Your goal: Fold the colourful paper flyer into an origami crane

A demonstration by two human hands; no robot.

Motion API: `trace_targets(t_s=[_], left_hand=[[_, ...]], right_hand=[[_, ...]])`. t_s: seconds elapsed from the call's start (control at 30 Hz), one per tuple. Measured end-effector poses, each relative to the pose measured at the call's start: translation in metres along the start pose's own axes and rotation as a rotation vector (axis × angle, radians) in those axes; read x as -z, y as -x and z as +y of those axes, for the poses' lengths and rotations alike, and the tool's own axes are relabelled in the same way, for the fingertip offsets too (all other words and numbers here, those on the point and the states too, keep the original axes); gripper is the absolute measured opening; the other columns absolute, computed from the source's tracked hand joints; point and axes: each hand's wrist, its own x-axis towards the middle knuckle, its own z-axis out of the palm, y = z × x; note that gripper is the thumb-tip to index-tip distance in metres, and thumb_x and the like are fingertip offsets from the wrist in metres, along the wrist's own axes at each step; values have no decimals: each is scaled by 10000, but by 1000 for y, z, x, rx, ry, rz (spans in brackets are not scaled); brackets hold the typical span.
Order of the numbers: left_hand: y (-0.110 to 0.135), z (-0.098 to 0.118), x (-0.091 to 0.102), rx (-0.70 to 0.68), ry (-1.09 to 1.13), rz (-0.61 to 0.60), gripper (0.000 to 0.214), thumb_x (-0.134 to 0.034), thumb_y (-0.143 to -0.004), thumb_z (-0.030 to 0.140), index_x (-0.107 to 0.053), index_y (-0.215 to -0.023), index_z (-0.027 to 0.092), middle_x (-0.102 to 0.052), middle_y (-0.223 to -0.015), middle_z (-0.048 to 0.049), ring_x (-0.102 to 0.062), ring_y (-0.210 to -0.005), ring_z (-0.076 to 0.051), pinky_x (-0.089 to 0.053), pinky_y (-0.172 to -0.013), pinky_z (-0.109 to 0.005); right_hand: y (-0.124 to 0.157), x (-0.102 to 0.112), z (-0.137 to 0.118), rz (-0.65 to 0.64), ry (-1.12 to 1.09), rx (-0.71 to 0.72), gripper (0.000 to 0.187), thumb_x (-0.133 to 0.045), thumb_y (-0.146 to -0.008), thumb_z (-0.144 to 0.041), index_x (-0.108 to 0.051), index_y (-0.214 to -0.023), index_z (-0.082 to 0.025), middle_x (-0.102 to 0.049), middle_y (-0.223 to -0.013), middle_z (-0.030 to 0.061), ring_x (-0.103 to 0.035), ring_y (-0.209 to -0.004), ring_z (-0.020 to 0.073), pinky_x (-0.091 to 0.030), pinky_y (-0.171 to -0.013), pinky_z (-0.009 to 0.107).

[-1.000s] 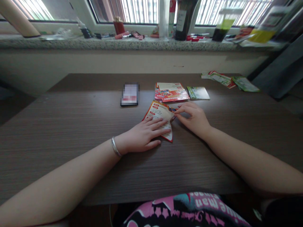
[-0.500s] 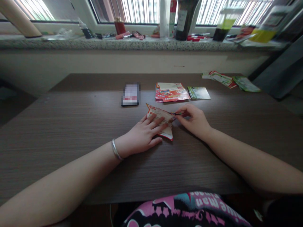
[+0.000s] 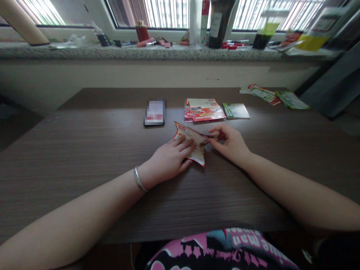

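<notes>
Head view: leaflet [image 3: 186, 132] bends more than before, maybe folding; left hand [image 3: 170, 160] lies flat on it, right hand [image 3: 231, 142] pinches its two-o'clock edge.

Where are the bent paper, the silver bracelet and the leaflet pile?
Bent paper [image 3: 189, 134]: head view, on its printed face.
Silver bracelet [image 3: 137, 179]: head view, on the band.
Leaflet pile [image 3: 208, 113]: head view, on a red sheet.

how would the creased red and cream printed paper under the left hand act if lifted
The printed paper probably feels light, looking thin. It likely flexes readily, as its surface looks bowed. It might tear if tugged at the creased end by the right hand.
</notes>
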Motion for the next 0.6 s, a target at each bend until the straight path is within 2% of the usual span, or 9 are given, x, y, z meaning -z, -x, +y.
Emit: trace_targets(t_s=[0.13, 0.27, 0.37, 0.47, 0.6], left_hand=[[-2, 2, 3, 13, 13, -8, 480, -435, -955, 381, -500, -1345, 110, -507, -1401, -145, -422, -1323, -338, -401, -1091, -497], [-2, 2, 4, 33, 57, -20, 464, -458, -939, 359, -511, -1321, 100, -509, -1374, -170, -479, -1269, -323, -430, -1069, -486], [-1, 0, 0, 54, 111, 4, 492, -514, -911, 346, -480, -1333, 94, -486, -1366, -190, -457, -1287, -331, -411, -1092, -497], [-1, -4, -6, 89, 189, 87, 611, -620, -859, 345, -396, -1374, 104, -424, -1382, -203, -399, -1333, -333, -394, -1117, -487], [-2, -9, -12, 64, 210, 273, 807, -714, -797, 402, -277, -1432, 163, -316, -1443, -208, -291, -1402, -348, -355, -1135, -532]], right_hand=[[-1, 1, -1, -11, 29, 26, 116, -636, -789, -230, -610, -900, -205, -658, -826, 26, -589, -648, 137, -523, -616, 297], [-1, 1, 0, -37, 35, 17, 78, -651, -780, -248, -607, -827, -203, -644, -769, 19, -580, -640, 141, -510, -602, 291], [0, 0, 0, -74, 28, 14, 96, -657, -787, -276, -602, -790, -197, -635, -749, 21, -586, -651, 148, -503, -600, 292], [0, 0, 0, -109, 55, -14, 88, -652, -793, -269, -607, -785, -194, -645, -748, 25, -590, -652, 153, -497, -604, 299], [1, 0, -2, -114, 82, -52, 95, -664, -786, -266, -606, -763, -194, -650, -725, 17, -596, -635, 148, -496, -591, 289]])
